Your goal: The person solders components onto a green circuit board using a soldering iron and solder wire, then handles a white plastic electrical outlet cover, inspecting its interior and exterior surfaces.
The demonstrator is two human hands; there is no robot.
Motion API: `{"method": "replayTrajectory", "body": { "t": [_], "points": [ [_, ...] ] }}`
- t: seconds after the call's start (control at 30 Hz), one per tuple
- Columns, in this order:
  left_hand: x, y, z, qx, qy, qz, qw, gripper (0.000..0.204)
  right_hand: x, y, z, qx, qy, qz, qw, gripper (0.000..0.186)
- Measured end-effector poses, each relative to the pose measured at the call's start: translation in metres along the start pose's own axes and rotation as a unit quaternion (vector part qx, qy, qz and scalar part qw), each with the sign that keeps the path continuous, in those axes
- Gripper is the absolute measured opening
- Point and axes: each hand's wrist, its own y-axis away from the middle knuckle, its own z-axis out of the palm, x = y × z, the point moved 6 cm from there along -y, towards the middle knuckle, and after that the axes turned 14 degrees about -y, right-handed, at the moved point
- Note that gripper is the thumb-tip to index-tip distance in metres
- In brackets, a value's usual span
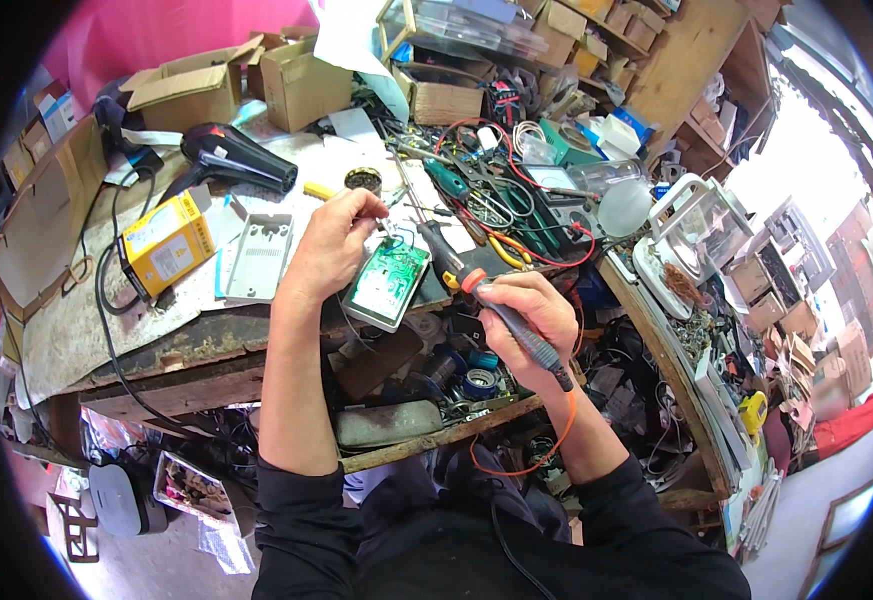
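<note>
My left hand (331, 243) is closed in a pinch at the upper edge of a green circuit board (388, 280). A small pale piece by the fingertips, near a thin blue wire, is too small to name. The board sits in a white plastic casing at the bench's front edge. My right hand (528, 325) is wrapped round a soldering iron (504, 312) with a grey and black handle and an orange band. The iron slants up and left past the board's right side, and an orange cord leaves its lower end. Left of my left hand lies an empty grey plastic cover (259, 258).
A black hair dryer (241, 158) and a yellow box (166, 243) lie to the left. A small round tin (363, 180) stands beyond my left hand. Pliers, cables and tools crowd the right, near a yellow-handled tool (509, 250). Below is an open drawer (436, 437) of parts.
</note>
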Motion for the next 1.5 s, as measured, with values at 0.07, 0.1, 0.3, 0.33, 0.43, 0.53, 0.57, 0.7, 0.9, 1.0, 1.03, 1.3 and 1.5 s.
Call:
{"method": "replayTrajectory", "body": {
  "t": [0.07, 0.1, 0.3, 0.33, 0.43, 0.53, 0.57, 0.7, 0.9, 1.0, 1.03, 1.3, 1.5],
  "points": [
    [0.000, 0.002, -0.001, 0.000, 0.009, -0.015, 1.000, 0.014, 0.002, -0.001, 0.000, 0.002, 0.003, -0.004, 1.000, 0.033],
    [0.000, 0.002, -0.003, 0.000, 0.014, -0.022, 1.000, 0.015, 0.002, -0.002, 0.000, 0.004, 0.004, -0.007, 1.000, 0.033],
    [0.001, 0.004, -0.006, 0.004, 0.023, -0.033, 0.999, 0.019, 0.003, -0.003, 0.002, 0.001, 0.005, -0.001, 1.000, 0.034],
    [0.001, 0.004, -0.005, -0.003, 0.019, -0.035, 0.999, 0.019, 0.003, -0.003, 0.002, -0.004, 0.007, -0.006, 1.000, 0.034],
    [0.000, 0.004, -0.005, -0.011, -0.006, -0.042, 0.999, 0.020, 0.000, -0.005, 0.004, -0.020, 0.010, -0.020, 1.000, 0.035],
    [0.001, 0.004, -0.005, 0.002, -0.037, -0.039, 0.999, 0.020, -0.005, -0.008, 0.007, -0.031, 0.012, -0.024, 0.999, 0.036],
    [0.001, 0.005, -0.005, 0.009, -0.034, -0.035, 0.999, 0.019, -0.005, -0.008, 0.007, -0.033, 0.011, -0.023, 0.999, 0.036],
    [-0.003, 0.004, -0.002, 0.007, -0.017, -0.035, 0.999, 0.015, -0.006, -0.008, 0.008, -0.045, 0.005, -0.017, 0.999, 0.035],
    [0.001, 0.004, -0.006, 0.008, -0.009, -0.042, 0.999, 0.012, -0.007, -0.008, 0.005, -0.042, 0.014, -0.025, 0.999, 0.036],
    [0.000, 0.004, -0.006, 0.019, -0.001, -0.036, 0.999, 0.011, -0.007, -0.006, 0.006, -0.043, 0.012, -0.018, 0.999, 0.036],
    [0.000, 0.004, -0.007, 0.020, -0.006, -0.031, 0.999, 0.011, -0.007, -0.005, 0.005, -0.043, 0.010, -0.014, 0.999, 0.037],
    [0.001, 0.003, -0.007, 0.032, -0.032, 0.003, 0.999, 0.010, -0.006, -0.004, 0.008, -0.052, 0.005, -0.018, 0.998, 0.038],
    [-0.001, 0.004, -0.006, 0.030, -0.038, -0.018, 0.999, 0.010, -0.004, -0.006, 0.013, -0.074, 0.019, -0.021, 0.997, 0.037]
  ]
}}
